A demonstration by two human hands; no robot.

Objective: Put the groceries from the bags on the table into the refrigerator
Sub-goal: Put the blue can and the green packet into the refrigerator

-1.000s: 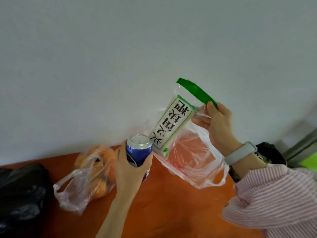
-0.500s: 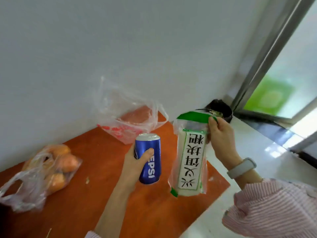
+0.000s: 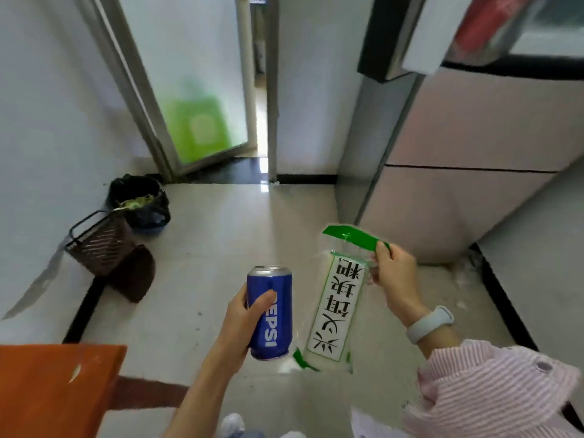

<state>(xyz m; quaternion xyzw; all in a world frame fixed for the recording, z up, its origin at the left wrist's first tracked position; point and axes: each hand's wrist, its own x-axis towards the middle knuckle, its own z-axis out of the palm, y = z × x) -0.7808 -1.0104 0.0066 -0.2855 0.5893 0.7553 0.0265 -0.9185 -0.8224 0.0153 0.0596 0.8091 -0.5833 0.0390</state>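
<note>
My left hand grips a blue Pepsi can, held upright in front of me over the floor. My right hand pinches the top of a clear packet with a green band and a white label with black characters; the packet hangs down beside the can. The pale pink refrigerator stands at the right, its lower doors closed. A corner of the orange table shows at the bottom left; the bags on it are out of view.
A dark woven basket leans on the left wall, next to a bin lined with a black bag. A glass door and a narrow doorway lie ahead. Pale tiled floor stretches between me and the refrigerator.
The view has swung right, from the table and wall toward the floor and refrigerator. Both hands carried the can and the packet along; the plastic bags have dropped out of view.
</note>
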